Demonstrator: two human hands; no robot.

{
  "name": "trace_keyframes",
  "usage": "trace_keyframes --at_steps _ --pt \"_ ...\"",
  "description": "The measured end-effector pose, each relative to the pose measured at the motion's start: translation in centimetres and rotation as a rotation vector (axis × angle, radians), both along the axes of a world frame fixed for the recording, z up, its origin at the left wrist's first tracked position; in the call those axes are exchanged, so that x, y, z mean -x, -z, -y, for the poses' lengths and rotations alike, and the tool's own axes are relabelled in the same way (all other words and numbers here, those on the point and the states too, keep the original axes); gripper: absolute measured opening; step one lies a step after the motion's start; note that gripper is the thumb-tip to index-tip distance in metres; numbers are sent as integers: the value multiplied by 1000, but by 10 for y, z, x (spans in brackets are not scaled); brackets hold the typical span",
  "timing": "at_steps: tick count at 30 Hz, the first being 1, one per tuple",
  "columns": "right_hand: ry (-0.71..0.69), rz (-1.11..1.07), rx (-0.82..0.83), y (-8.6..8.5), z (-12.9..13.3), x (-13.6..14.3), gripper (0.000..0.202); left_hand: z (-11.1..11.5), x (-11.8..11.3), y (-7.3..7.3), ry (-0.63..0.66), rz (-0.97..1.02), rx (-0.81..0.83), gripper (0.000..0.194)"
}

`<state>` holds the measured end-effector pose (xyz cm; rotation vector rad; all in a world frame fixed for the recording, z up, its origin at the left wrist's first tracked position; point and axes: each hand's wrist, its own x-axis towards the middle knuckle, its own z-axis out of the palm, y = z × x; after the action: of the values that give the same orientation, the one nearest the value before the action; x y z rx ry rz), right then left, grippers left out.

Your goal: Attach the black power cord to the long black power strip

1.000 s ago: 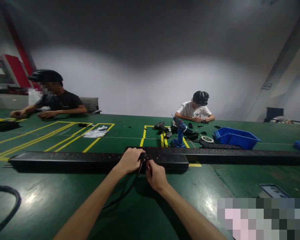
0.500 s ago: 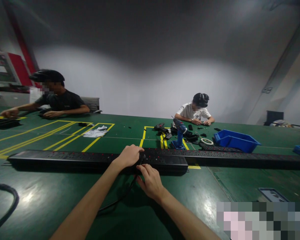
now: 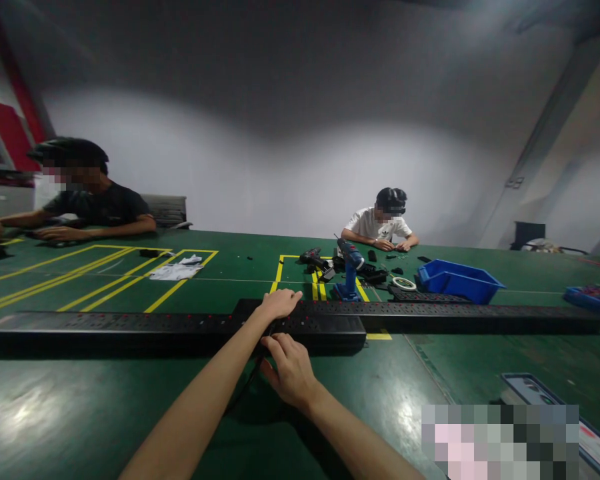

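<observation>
Two long black power strips lie crosswise before me: a near power strip [image 3: 145,325] and a far power strip [image 3: 445,315] overlapping behind its right part. Rows of sockets with small red dots run along their tops. My left hand [image 3: 280,305] lies over the near strip's top, fingers stretched to the right, with nothing visible in them. Close below it, at the front edge, my right hand [image 3: 291,370] is closed with thumb and fingers on a black cable [image 3: 247,390]. That cable runs down behind my left forearm; its end is hidden by my hands.
Beyond the strips stand a blue cordless drill [image 3: 350,267], a blue bin [image 3: 457,281] and a white roll [image 3: 404,284]. Papers [image 3: 177,268] lie left of centre. Two people sit across the green table [image 3: 105,413]. A phone-like device [image 3: 533,389] lies at lower right.
My left hand has slid right along the strip, uncovering the far strip's left end. The right hand stays by the front edge. The whole view has shifted slightly.
</observation>
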<state>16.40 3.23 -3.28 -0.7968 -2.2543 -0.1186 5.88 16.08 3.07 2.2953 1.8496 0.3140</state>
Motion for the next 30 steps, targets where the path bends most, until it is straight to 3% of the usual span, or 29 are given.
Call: trace_keyframes --at_steps 16,21,30 --pt "-8 -83 59 3 -3 0 44 -13 4 10 -36 -1 24 61" --pt "133 -157 -52 0 -13 -1 31 -14 3 11 -71 6 31 58" --pt "128 -217 -111 0 -34 6 20 -18 5 16 -112 38 40 51"
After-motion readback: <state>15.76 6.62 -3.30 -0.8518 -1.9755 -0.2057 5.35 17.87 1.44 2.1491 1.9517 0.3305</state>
